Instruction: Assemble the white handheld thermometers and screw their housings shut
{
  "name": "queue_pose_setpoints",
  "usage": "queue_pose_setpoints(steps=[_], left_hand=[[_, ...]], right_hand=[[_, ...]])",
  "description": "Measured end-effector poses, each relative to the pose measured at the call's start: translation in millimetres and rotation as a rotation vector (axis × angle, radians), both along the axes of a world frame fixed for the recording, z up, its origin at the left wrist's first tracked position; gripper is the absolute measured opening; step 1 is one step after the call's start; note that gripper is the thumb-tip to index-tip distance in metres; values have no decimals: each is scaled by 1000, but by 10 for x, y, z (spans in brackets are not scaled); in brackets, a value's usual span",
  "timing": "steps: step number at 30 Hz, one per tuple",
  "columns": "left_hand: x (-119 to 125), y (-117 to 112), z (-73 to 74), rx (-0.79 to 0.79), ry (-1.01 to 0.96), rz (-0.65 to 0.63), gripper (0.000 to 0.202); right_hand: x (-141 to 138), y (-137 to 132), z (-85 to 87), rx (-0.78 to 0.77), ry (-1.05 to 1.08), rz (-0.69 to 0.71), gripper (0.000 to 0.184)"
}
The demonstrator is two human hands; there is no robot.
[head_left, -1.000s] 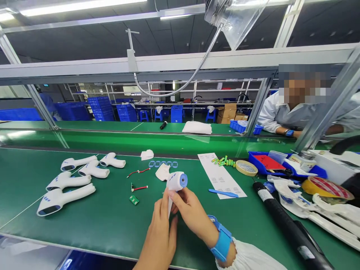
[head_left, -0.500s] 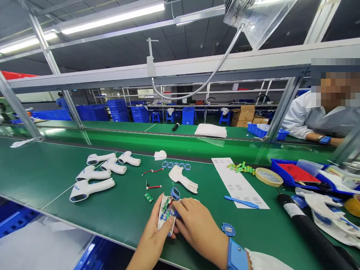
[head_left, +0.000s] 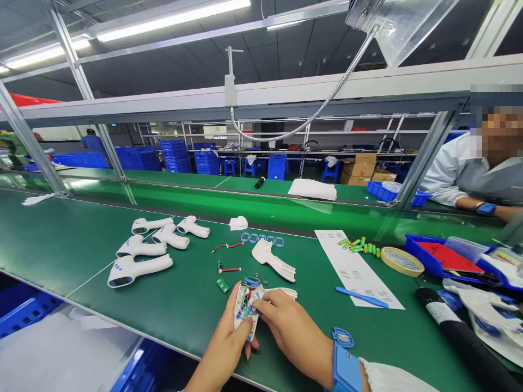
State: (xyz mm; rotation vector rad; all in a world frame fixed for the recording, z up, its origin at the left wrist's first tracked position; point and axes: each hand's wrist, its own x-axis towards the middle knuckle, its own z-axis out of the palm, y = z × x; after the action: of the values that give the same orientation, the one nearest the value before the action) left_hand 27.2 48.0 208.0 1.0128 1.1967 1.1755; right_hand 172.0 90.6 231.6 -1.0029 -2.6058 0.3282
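Note:
My left hand [head_left: 226, 340] is closed around an opened white thermometer-gun housing [head_left: 240, 306], its thumb along the near edge. Inside the shell are a green circuit board, red wires and small blue parts. A blue-framed display [head_left: 252, 282] sits at its far end. My right hand [head_left: 296, 329] reaches in from the right, thumb and forefinger pinched together at the inside of the housing; what they hold is hidden. The white handle [head_left: 290, 293] juts out behind the right hand. Just beyond lies an empty white housing half [head_left: 272, 260]. A small green board [head_left: 223, 285] lies left of the hands.
Several assembled white thermometer guns [head_left: 139, 269] lie at left. Red wires [head_left: 229, 246] and blue rings [head_left: 263, 239] lie ahead. On the right are a blue tool [head_left: 362, 297], green batteries [head_left: 363, 246], a blue clip-like part [head_left: 342, 337] and a black tube [head_left: 453, 332]. A person sits across.
The view has shifted, so the table things appear slightly further right. My right fingers have moved on the housing, exposing more of its handle. The display has tipped flatter at the far end.

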Motion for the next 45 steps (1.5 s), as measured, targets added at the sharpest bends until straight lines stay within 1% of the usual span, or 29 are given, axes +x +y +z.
queue_pose_setpoints(steps=[3,7,11,13,15,17,21,24,30,35,38,40,41,42,45], left_hand=[[-19,24,6,-21,-34,-2,83],[-35,48,1,-40,-68,-1,81],[-50,64,-81,-25,-62,-26,80],[-50,65,-113,-15,-51,-33,81],[-45,62,-109,-12,-39,-29,78],[-39,64,-73,-18,-41,-27,76],[-47,99,-11,-27,-121,-68,83],[-62,134,-24,-29,-151,-99,87],[-62,150,-80,-34,-144,-42,88],[-53,129,-69,-9,-143,-18,93],[-63,111,-25,-24,-160,-1,100],[-76,104,15,-36,-172,-23,103],[-82,102,34,-42,-175,-35,103],[-88,100,48,-46,-176,-39,103],[-96,87,61,-33,-175,-32,98]], right_hand=[[-44,23,6,25,-33,-4,31],[-64,45,43,-53,26,3,26],[-58,10,27,-28,-20,-22,31],[-53,-7,10,-18,-8,-36,34],[-48,-9,2,-23,26,-39,33],[-47,1,-4,-26,43,-37,32],[-60,13,-27,33,-37,-30,35],[-66,12,-39,66,-63,-7,34],[-84,27,-80,111,-28,-10,29],[-87,22,-114,175,37,-4,32],[-38,39,-76,120,240,-26,29],[12,56,-28,73,374,-77,26],[40,66,1,50,404,-100,25],[68,78,32,27,397,-121,24],[143,161,136,-8,289,-192,20]])
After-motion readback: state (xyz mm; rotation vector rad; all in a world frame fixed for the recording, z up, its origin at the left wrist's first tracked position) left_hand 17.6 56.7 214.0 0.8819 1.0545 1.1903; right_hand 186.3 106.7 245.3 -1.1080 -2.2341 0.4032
